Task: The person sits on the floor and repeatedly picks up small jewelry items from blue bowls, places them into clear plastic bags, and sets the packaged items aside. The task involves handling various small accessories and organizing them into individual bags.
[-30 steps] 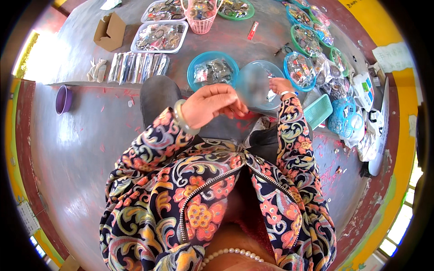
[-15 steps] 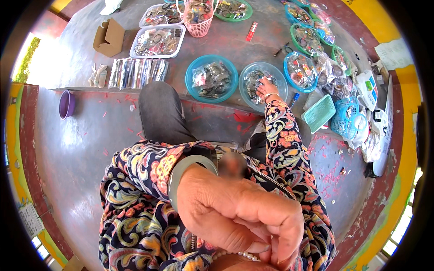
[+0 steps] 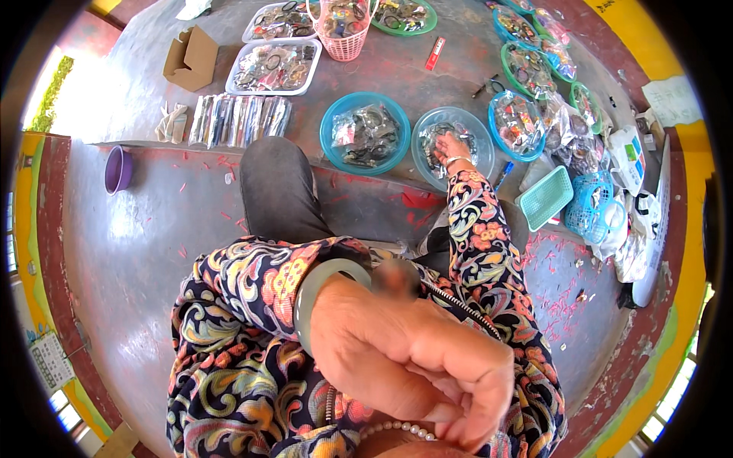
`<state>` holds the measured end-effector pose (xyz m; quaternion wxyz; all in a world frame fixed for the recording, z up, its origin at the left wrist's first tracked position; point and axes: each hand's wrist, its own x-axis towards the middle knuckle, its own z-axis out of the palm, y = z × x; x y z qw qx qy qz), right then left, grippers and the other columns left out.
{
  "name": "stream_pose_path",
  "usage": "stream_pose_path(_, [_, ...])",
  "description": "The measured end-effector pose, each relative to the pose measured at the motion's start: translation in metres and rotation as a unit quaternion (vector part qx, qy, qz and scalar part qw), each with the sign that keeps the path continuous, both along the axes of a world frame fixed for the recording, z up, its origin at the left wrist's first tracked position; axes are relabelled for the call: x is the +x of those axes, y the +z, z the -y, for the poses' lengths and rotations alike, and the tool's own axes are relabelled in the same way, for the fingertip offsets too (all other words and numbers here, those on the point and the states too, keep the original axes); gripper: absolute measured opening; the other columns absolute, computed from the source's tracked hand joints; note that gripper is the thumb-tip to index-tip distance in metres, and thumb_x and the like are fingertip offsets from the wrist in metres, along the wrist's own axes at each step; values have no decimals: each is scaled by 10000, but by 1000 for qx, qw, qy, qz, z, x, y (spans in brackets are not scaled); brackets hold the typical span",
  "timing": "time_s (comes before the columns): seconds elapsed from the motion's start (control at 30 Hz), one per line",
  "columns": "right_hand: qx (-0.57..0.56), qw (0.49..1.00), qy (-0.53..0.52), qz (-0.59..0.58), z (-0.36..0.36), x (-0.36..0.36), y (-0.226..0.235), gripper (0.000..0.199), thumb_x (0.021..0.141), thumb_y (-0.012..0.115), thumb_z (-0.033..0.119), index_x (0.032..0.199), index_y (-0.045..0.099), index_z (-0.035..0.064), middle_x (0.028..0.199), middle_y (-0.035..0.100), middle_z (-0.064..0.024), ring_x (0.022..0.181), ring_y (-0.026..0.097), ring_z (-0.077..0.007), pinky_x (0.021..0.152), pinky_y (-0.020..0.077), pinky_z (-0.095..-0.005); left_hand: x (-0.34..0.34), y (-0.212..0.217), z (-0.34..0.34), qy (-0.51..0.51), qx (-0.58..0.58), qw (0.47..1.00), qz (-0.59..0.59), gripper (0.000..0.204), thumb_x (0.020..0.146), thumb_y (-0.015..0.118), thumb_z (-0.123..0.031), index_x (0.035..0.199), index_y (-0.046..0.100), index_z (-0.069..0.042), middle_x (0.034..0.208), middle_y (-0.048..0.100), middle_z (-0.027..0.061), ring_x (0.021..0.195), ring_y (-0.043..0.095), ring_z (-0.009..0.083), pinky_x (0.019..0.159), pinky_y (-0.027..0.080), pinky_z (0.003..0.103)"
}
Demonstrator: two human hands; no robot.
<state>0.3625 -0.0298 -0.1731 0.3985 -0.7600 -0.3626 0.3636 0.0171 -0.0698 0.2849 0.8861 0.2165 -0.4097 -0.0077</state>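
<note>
My right hand [image 3: 452,151] reaches into a clear round bowl [image 3: 483,169] of small dark items [image 3: 463,137], some ring-shaped like hair bands. Its fingers are bent down among them, and whatever they pinch is too small to make out. Close to my chest, my left hand [image 3: 408,355] is curled, with the thumb against the bent fingers. A grey-green bangle [image 3: 307,305] circles its wrist, and a pearl necklace [image 3: 397,429] shows just beneath the fingers. Anything inside this grip is hidden. Left of the clear bowl, a blue basin [image 3: 327,145] holds packed dark pieces in plastic bags [image 3: 370,133].
Bagged accessories fill a white tray [image 3: 231,85], a pink basket [image 3: 345,50] and several basins at right. A row of flat packets [image 3: 240,120] and a cardboard box [image 3: 191,59] lie at left. A green basket [image 3: 545,198] and blue marker [image 3: 504,175] sit beside my right arm.
My right hand has shifted slightly left and lower within the clear bowl. My left hand stays curled by the chest, its fingers a little more bent. The whole view has shifted slightly.
</note>
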Motion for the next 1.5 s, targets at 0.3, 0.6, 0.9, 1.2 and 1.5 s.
stream_pose_path(0.3, [140, 983, 10, 114, -3, -32, 89, 360, 863, 392, 281, 840, 586, -21, 793, 610, -96, 669, 566, -157, 595, 435, -256, 3, -108, -64, 268, 17, 879, -395, 164, 834, 450, -143, 896, 494, 2, 893, 559, 166, 796, 555, 209, 661, 453, 286])
stream_pose_path(0.6, [227, 911, 103, -328, 67, -158, 246, 320, 849, 437, 225, 726, 576, -36, 781, 578, -105, 715, 540, -188, 692, 419, -274, -15, -227, -68, 237, -84, 738, -626, 369, 787, 554, -384, 966, 524, -63, 913, 578, 73, 852, 543, 147, 564, 385, 208])
stream_pose_path(0.9, [89, 936, 101, -324, 84, -174, 224, 265, 805, 551, 263, 734, 578, 10, 726, 574, -58, 670, 522, -125, 639, 403, -251, -13, -247, -65, 288, -82, 738, -604, 104, 770, 589, -65, 874, 584, -55, 755, 588, -10, 605, 535, 53, 431, 379, 140])
stream_pose_path(1.2, [45, 950, 22, -308, 76, -183, 196, 193, 766, 615, 209, 834, 600, 29, 696, 593, -12, 619, 531, -69, 552, 398, -193, -7, -261, -61, 341, -109, 730, -582, 102, 764, 582, -29, 858, 540, -24, 802, 581, 55, 725, 589, 166, 639, 524, 274])
stream_pose_path(1.5, [52, 956, 28, -288, 72, -184, 191, 173, 764, 619, 147, 832, 602, -11, 729, 593, -22, 638, 528, -75, 595, 421, -196, -5, -267, -62, 326, -37, 727, -603, 153, 796, 570, -156, 884, 553, -32, 821, 586, 58, 759, 583, 155, 640, 500, 262])
